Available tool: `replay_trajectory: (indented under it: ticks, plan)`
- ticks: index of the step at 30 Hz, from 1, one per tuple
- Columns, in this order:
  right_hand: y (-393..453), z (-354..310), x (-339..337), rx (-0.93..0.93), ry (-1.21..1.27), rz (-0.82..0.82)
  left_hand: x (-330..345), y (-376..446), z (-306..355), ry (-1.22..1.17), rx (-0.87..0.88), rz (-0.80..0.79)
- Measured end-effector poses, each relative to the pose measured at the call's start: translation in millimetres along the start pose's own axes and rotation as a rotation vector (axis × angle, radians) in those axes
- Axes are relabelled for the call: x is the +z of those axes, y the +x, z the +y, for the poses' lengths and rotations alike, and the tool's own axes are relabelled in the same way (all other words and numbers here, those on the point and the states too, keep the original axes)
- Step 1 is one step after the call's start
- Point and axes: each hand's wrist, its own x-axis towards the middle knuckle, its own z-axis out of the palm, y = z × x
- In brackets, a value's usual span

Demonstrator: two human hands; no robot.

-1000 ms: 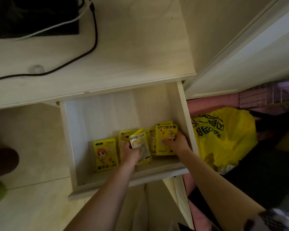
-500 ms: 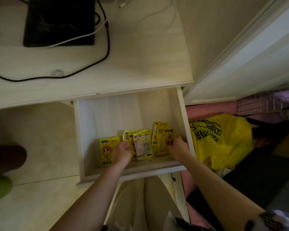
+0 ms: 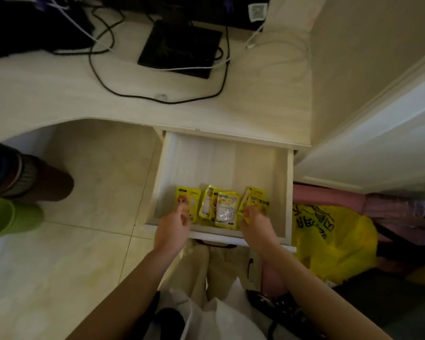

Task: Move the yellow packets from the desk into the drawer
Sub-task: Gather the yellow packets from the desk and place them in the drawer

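The drawer [image 3: 289, 192] under the desk [image 3: 47, 99] stands pulled out. Several yellow packets lie along its front edge: one with a cartoon face at the left [image 3: 191, 198], a leaning bunch in the middle [image 3: 227, 209], and a pair at the right [image 3: 255, 196]. My left hand [image 3: 173, 229] reaches over the drawer front, and its loosely bent fingertips touch the lower edge of the left packet. My right hand [image 3: 254, 225] pinches the bottom of the right pair. No packets show on the desk top.
A black flat device [image 3: 182, 47] and black and white cables [image 3: 103, 82] lie on the desk. A yellow plastic bag [image 3: 329, 239] sits right of the drawer, below a white panel [image 3: 378, 148]. A green object [image 3: 8, 217] and a brown one [image 3: 39, 177] are on the floor at left.
My left hand has let go of the middle packets and shifted left to the cartoon-face packet. My right hand stays on the right packets. The camera has pulled back and up.
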Motion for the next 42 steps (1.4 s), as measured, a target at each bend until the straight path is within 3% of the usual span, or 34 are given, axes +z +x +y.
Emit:
replay_trajectory:
  ticks: [15,21,31,42]
  plan:
    - [-23.7,-146.2,88.0,-0.514,-0.383,-0.182,-75.4,-90.1,-120.3,-0.156,-0.366,0.389]
    - [-39.6,-210.0,150.3,-0.603,-0.432,-0.241,-121.9,-117.4,-197.6,-0.153,-0.473,0.452]
    - [-58.8,-326.9,239.1,-0.705,-0.493,-0.263,-220.2,-125.4,-312.4,-0.053,-0.513,0.562]
    - [-22.8,-458.2,275.5,-0.802,-0.523,-0.163,-323.2,-47.7,-361.8,-0.052,-0.454,0.621]
